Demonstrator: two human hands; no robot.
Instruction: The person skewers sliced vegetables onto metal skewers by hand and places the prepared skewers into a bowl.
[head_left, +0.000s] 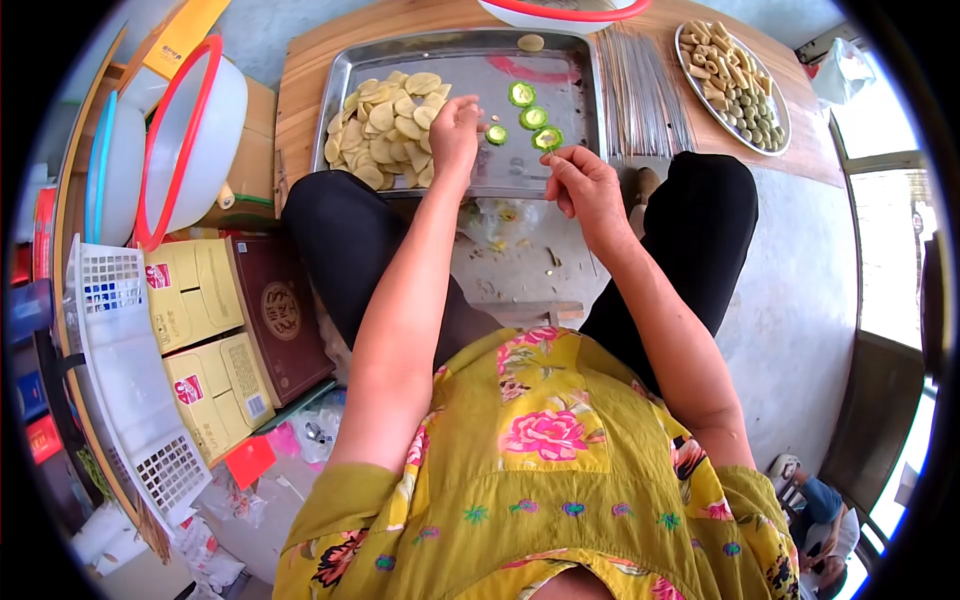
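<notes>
A metal tray (467, 43) lies on the wooden table in front of me. Its left side holds a heap of pale potato-like slices (385, 125). Several green-rimmed slices (532, 118) lie right of its middle. My left hand (456, 137) is over the tray at the right edge of the heap, its fingers curled together; what they hold, if anything, is hidden. My right hand (584, 190) is at the tray's front edge, thumb and forefinger pinched just below the nearest green slice (547, 138). A thin skewer seems to be in that pinch, too fine to make out clearly.
Thin metal skewers (640, 90) lie right of the tray, beside an oval plate (783, 140) of rolled pieces and small round ones. A red-rimmed bowl (565, 14) stands behind. Boxes (197, 292) and a white basket (130, 375) are at left. Another person (825, 520) is at lower right.
</notes>
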